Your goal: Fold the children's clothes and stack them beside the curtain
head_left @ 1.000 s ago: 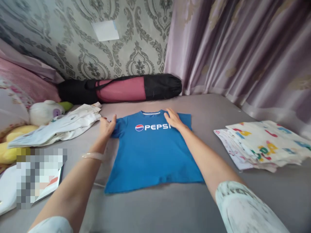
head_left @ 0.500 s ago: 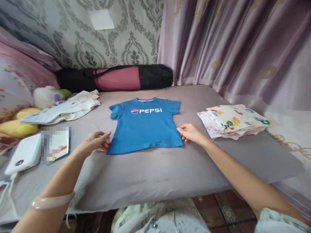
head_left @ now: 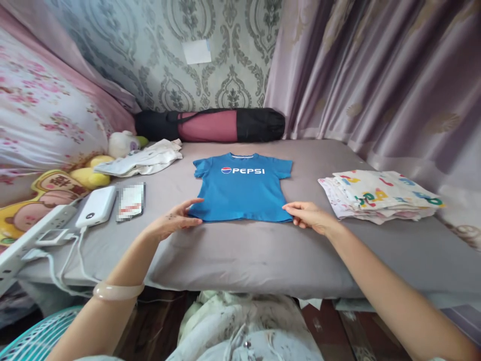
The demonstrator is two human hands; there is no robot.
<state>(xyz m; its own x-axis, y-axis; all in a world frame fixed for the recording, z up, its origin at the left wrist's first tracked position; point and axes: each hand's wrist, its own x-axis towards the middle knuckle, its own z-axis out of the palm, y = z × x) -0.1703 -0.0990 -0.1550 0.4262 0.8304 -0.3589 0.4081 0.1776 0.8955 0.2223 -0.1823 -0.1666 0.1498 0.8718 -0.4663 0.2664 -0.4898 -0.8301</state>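
Observation:
A blue short-sleeved T-shirt (head_left: 240, 193) with a white PEPSI print lies flat and face up, collar away from me. My left hand (head_left: 176, 219) is at its lower left corner, thumb and fingers spread apart and touching the fabric at the edge. At the lower right corner, my right hand (head_left: 310, 215) pinches the hem between thumb and fingers. The hem runs nearly straight between my hands.
The grey-sheeted bed (head_left: 248, 255) bears a stack of folded clothes (head_left: 387, 193) at right and pale garments (head_left: 145, 159) at left. Near my left arm are a white power bank (head_left: 96, 205), a blurred packet (head_left: 130, 201) and a power strip (head_left: 41, 235). A long black-and-pink bag (head_left: 210, 124) lies behind.
My left hand has moved from beside the shirt onto its lower left corner. The right hand stays at the right corner. The hem looks straighter, and the view has shifted left.

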